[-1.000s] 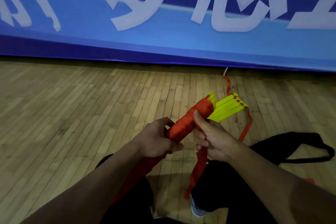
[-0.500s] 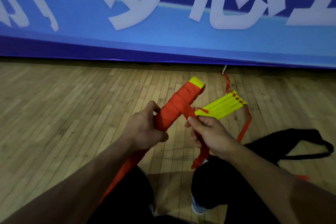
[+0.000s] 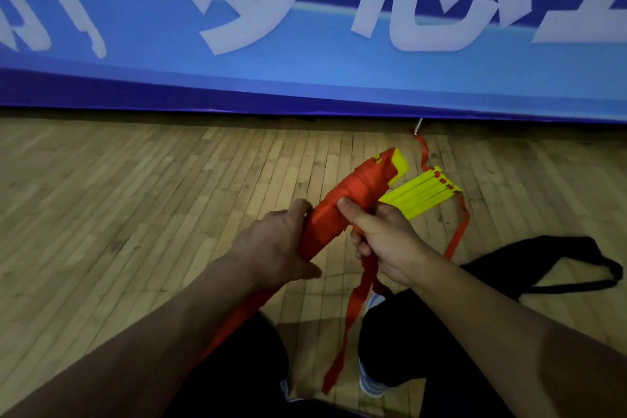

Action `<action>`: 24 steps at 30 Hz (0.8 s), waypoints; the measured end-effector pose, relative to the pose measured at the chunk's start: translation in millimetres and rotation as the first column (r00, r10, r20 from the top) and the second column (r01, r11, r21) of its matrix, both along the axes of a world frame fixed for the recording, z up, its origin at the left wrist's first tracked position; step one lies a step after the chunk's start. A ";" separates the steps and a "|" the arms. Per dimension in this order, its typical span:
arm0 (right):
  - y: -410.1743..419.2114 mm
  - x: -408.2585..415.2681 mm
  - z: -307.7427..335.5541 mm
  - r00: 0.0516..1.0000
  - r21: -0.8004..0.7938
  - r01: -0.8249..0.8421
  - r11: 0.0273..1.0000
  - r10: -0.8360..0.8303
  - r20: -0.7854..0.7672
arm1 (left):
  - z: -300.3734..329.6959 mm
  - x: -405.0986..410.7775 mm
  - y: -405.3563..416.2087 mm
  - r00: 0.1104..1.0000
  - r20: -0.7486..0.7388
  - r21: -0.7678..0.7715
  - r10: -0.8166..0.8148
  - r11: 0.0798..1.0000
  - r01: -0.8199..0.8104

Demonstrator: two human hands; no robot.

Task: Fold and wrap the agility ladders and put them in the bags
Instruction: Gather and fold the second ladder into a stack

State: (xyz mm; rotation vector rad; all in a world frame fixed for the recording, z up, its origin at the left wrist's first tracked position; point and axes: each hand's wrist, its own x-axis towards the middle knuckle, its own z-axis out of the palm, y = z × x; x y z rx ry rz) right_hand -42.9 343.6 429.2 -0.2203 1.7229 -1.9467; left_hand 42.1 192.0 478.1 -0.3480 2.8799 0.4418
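Note:
A bundle of yellow ladder rungs wound in orange strap [image 3: 353,193] points up and to the right at the middle of the view. My left hand [image 3: 278,244] grips its lower part. My right hand [image 3: 380,237] holds the loose orange strap [image 3: 356,309] with its thumb pressed on the bundle; the strap's end hangs down between my knees. A second stack of yellow rungs [image 3: 420,195] lies on the floor behind my right hand, with its own orange strap [image 3: 458,234] trailing toward the wall. A black bag [image 3: 556,261] lies flat on the floor at the right.
A blue banner with large white characters [image 3: 305,44] runs along the wall just beyond the ladders. The wooden plank floor [image 3: 118,214] stretches to the left. My legs in black trousers [image 3: 407,343] and shoes are below my hands.
The wrapped bundle has tilted and turned in my left hand. My right hand has moved up against it with the strap, its thumb now pressing on the wrap.

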 end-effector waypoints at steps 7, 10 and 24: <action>1.9 3.0 1.8 0.964 -0.205 -0.134 0.970 0.175 0.201 | 9.1 3.2 -8.6 0.998 -0.012 0.537 0.066 0.842 -0.050; 4.7 0.1 5.3 0.928 -0.220 -0.183 0.958 0.243 0.283 | 10.1 8.3 -3.4 0.988 0.146 0.762 0.056 0.630 -0.148; 2.9 2.5 -3.9 0.982 -0.096 -0.121 0.988 0.133 0.134 | 14.2 1.3 -0.7 0.979 0.139 0.522 0.147 0.830 -0.198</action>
